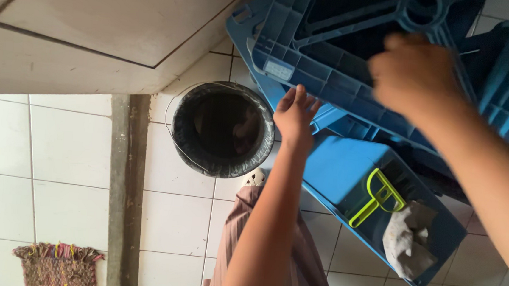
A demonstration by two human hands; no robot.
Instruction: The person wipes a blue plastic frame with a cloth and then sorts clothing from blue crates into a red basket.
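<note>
The floor (69, 148) is of white square tiles with dark joints, and a grey strip crosses it from top to bottom. At the upper left there is a pale tiled ledge (96, 12). A small woven mat (58, 265) with coloured fringe lies at the bottom left corner.

A round bucket (224, 129) with a dark liner stands on the tiles; inside it is dark and I cannot tell what it contains. Just beside it, to the right, blue plastic crates (332, 59) are stacked and tilted. The lower blue crate (348, 167) holds a yellow-green plastic tool (378, 198) and a crumpled grey cloth (406, 238), which touch each other.

The left hand (295, 113) is open, with fingers stretched, and touches the lower edge of the upper crate. The right hand (411, 73) is blurred; it lies on the ribbed underside of the same crate, but whether it grips it, I cannot tell
</note>
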